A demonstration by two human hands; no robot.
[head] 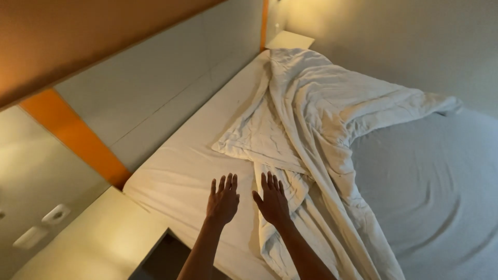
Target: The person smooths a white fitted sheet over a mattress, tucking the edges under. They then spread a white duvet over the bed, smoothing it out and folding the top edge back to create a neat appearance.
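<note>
At the far left we see the pale bedside surface (98, 243) with a dark opening in it, and on the wall beside it two white switch plates (56, 213). Above them an orange strip (72, 136) runs up along the grey headboard panel (155, 88).

Next comes the bed (176, 176), covered with a white fitted sheet that lies mostly flat near the headboard. Our left hand (223, 201) hovers over this sheet, fingers stretched and slightly spread, holding nothing. Just beside it, our right hand (272, 202) is also flat and empty, and it is over the near edge of the crumpled white duvet (311, 119); we cannot tell if it touches the cloth.

The duvet lies bunched in a long diagonal heap from the far corner down to the near edge. We judge that the sheet is already on, but the duvet is not yet spread. At the right the mattress side (430, 192) looks bare of duvet.
</note>
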